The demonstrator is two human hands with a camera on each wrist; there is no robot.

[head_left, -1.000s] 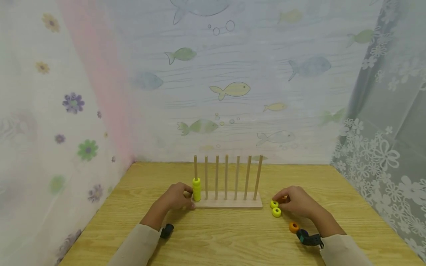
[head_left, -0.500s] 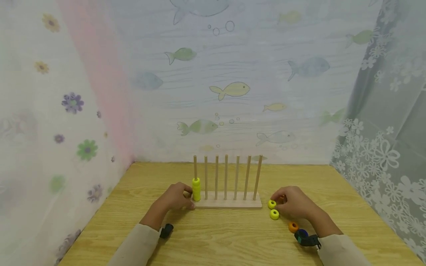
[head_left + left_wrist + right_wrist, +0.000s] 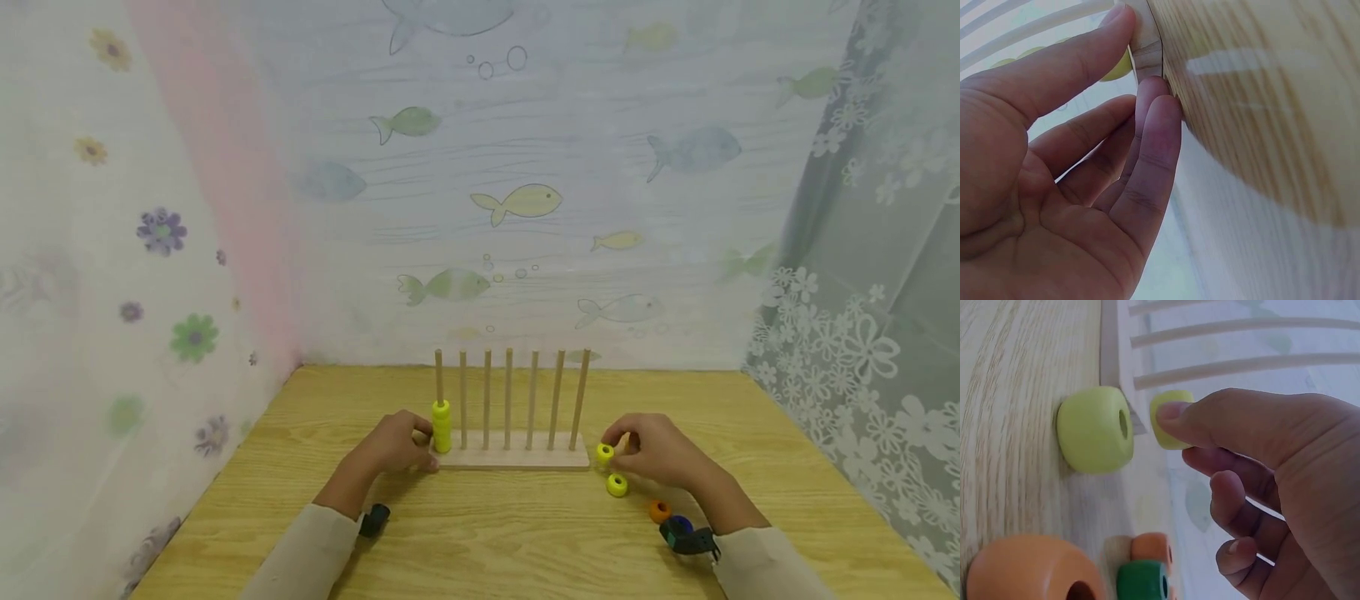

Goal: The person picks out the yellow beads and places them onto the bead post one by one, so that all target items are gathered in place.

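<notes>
A wooden peg stand with several upright pegs sits on the table. Its leftmost peg carries a stack of yellow beads. My left hand holds the left end of the base, thumb on top and fingertips against the end. Just off the stand's right end, my right hand pinches a yellow bead between thumb and forefinger; the right wrist view shows it raised off the table. Another yellow bead lies on the table, below that hand in the head view, hole facing up.
Nearer the right wrist lie an orange bead and a blue bead, the latter partly behind the wrist camera. The right wrist view adds a green bead beside a second orange one. A fish-patterned curtain hangs behind the table.
My right hand has taken hold of the farther yellow bead and moved it slightly left and up, away from the other yellow bead. The left hand stays on the stand.
</notes>
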